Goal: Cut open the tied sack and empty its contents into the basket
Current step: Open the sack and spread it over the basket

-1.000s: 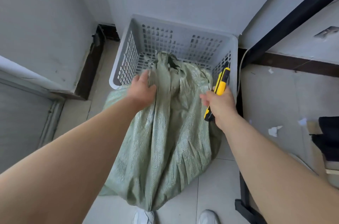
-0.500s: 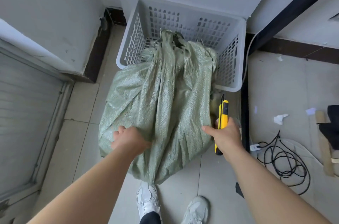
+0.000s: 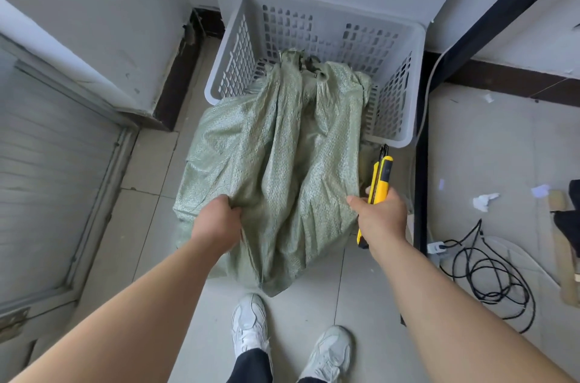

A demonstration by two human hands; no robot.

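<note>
A green woven sack [image 3: 276, 163] lies on the floor with its gathered mouth end draped over the near rim into a white slotted basket [image 3: 326, 21]. My left hand [image 3: 216, 222] grips a bunch of the sack's fabric near its bottom left. My right hand [image 3: 381, 219] holds a yellow utility knife [image 3: 378, 181], blade end pointing toward the basket, while its thumb and fingers also press the sack's right side. What is inside the sack is hidden.
The basket stands in a corner against grey walls. A dark metal post [image 3: 420, 163] runs beside its right wall. A coiled black cable [image 3: 489, 276] and paper scraps [image 3: 485, 200] lie on the tiled floor at right. My white shoes [image 3: 251, 323] stand just behind the sack.
Both hands moved from the sack's neck at the basket down to its bottom end near my feet, and now clutch the fabric there. The knife stayed in my right hand.
</note>
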